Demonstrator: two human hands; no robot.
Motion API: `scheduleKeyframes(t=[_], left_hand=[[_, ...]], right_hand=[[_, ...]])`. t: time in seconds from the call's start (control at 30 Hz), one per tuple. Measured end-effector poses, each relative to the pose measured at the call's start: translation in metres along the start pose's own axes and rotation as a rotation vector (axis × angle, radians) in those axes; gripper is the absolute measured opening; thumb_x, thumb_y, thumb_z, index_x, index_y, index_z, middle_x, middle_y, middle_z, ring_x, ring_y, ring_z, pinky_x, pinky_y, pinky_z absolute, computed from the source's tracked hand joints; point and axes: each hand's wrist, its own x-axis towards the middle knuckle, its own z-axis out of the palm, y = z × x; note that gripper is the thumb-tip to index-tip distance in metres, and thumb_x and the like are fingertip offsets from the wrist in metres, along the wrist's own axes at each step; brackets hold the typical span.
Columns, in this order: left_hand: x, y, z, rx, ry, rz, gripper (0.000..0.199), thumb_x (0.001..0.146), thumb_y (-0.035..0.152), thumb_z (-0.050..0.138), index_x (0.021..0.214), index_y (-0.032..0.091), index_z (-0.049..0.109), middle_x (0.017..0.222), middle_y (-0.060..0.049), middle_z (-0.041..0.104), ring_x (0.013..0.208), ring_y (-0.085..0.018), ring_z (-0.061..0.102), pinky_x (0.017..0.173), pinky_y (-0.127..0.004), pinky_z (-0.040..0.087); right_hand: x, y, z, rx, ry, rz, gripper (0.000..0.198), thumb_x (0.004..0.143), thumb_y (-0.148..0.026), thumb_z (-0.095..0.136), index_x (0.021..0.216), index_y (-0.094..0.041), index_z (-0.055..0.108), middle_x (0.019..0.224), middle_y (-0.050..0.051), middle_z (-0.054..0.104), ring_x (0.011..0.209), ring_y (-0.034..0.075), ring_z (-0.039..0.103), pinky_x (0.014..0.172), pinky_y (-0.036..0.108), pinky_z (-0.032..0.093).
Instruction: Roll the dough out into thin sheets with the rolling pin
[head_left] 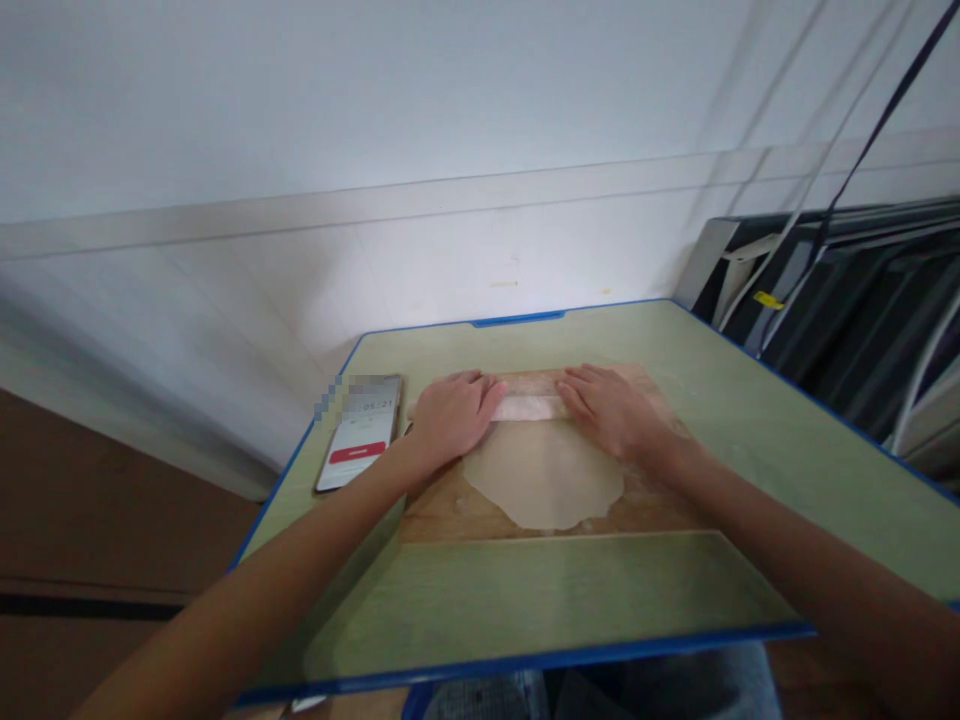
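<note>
A thin, pale sheet of dough [547,480] with an uneven front edge lies on a wooden board [442,505]. Across its far side runs a whitish roll [529,408], which looks like a rolling pin with dough wrapped around it. My left hand [456,412] presses down over the left part of this roll, fingers together and curved over it. Over the right part rests my right hand [604,408], its fingers likewise bent across the top. Both hands hide the ends of the roll, so the bare pin hardly shows.
A phone [358,440] showing a timer lies left of the board. Blue edging rims the pale green table [780,450], which stands against a white wall [420,270]. Dark folded panels [862,290] and hanging cables [840,190] are at the right.
</note>
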Motion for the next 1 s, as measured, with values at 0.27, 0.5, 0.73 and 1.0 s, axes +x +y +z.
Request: scheduleKeyframes(t=[0.27, 0.5, 0.73, 1.0], left_hand=[[-0.045, 0.005, -0.011, -0.016, -0.008, 0.134, 0.043, 0.093, 0.037, 0.031, 0.127, 0.013, 0.042, 0.127, -0.010, 0.050, 0.116, -0.022, 0.045, 0.097, -0.035, 0.032], [-0.050, -0.003, -0.020, -0.211, -0.092, 0.190, 0.040, 0.095, 0.035, 0.024, 0.117, 0.018, 0.053, 0.128, -0.007, 0.050, 0.114, -0.019, 0.048, 0.098, -0.032, 0.035], [-0.036, -0.003, -0.011, -0.176, -0.029, 0.160, 0.039, 0.094, 0.030, 0.026, 0.121, 0.014, 0.048, 0.130, -0.009, 0.046, 0.119, -0.018, 0.042, 0.101, -0.030, 0.029], [-0.017, -0.004, -0.008, -0.114, -0.092, 0.095, 0.041, 0.092, 0.033, 0.029, 0.126, 0.014, 0.041, 0.130, -0.009, 0.046, 0.120, -0.020, 0.041, 0.100, -0.034, 0.030]], right_hand=[[-0.056, -0.029, -0.021, 0.046, 0.152, -0.068, 0.040, 0.091, -0.030, 0.032, 0.117, -0.007, 0.053, 0.121, 0.017, 0.055, 0.113, 0.025, 0.049, 0.093, 0.040, 0.039], [-0.051, -0.044, -0.041, -0.006, 0.068, 0.056, 0.030, 0.090, -0.024, 0.032, 0.088, -0.015, 0.060, 0.087, 0.011, 0.067, 0.080, 0.023, 0.061, 0.072, 0.036, 0.045], [-0.033, -0.039, -0.027, 0.049, 0.030, 0.150, 0.028, 0.087, -0.021, 0.029, 0.095, -0.014, 0.055, 0.092, 0.011, 0.064, 0.084, 0.023, 0.060, 0.070, 0.032, 0.043], [-0.030, -0.032, -0.021, 0.101, -0.024, 0.098, 0.040, 0.090, -0.034, 0.026, 0.104, -0.013, 0.055, 0.109, 0.015, 0.061, 0.107, 0.026, 0.052, 0.086, 0.037, 0.041]])
